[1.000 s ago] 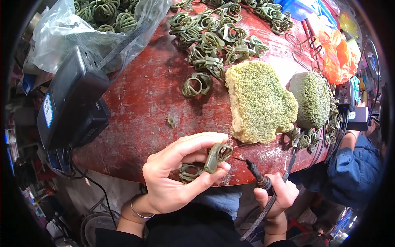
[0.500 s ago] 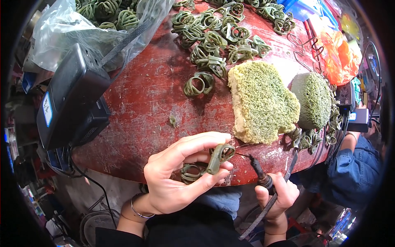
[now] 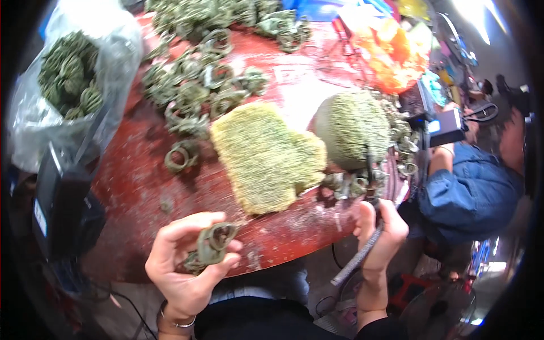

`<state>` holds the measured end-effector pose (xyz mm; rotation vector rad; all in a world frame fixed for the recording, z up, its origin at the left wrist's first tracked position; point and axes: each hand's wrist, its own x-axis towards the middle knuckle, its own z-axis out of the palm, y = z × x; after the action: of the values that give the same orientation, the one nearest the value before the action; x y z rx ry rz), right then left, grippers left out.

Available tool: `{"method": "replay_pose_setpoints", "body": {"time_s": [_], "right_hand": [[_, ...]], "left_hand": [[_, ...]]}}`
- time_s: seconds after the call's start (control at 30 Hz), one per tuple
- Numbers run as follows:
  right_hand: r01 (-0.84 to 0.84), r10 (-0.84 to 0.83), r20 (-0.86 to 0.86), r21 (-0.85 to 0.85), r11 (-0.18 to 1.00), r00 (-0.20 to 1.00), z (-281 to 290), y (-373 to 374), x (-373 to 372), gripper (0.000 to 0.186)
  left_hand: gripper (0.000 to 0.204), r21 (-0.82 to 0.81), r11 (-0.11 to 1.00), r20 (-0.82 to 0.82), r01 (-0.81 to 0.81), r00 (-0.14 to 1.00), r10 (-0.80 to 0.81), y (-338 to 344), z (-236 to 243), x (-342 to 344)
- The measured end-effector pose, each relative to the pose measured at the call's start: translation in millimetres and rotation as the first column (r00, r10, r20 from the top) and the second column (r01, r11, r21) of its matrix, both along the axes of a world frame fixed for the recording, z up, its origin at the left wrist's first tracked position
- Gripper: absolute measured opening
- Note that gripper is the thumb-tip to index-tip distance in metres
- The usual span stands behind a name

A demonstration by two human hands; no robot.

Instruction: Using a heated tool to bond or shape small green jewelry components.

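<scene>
Plastic bag (image 3: 122, 73) filled with green rings (image 3: 68, 73) sits at the left edge of the table (image 3: 136, 187), with a black box (image 3: 56, 215) closer in. Bare red surface runs from there to a yellow-green slab (image 3: 266, 158), broken by one loose ring (image 3: 181, 156). At the near edge, the left hand (image 3: 178, 263) pinches a looped green piece (image 3: 215, 241) narrowly between thumb and fingers. By that edge's right end, the right hand (image 3: 384, 238) closes round a dark tool (image 3: 371, 191) and grey strip (image 3: 362, 256); whether the tool touches the round block (image 3: 351, 127), I cannot tell.
</scene>
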<state>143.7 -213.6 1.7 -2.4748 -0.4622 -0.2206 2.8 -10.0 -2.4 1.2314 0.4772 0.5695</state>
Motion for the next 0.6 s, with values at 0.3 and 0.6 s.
{"method": "replay_pose_setpoints", "body": {"time_s": [0.3,0.6], "right_hand": [[-0.021,0.021,0.003,0.003,1.0,1.0,4.7,1.2,1.9,0.018],[-0.061,0.062,-0.017,0.035,0.998,0.998,-0.1,-0.9,-4.1,0.019]], "left_hand": [[0.045,0.107,0.994,-0.052,-0.024,0.998,0.03,-7.7,-5.5,6.2],[0.048,0.068,0.997,-0.024,-0.036,0.999,0.037,-4.6,-2.3,1.9]]}}
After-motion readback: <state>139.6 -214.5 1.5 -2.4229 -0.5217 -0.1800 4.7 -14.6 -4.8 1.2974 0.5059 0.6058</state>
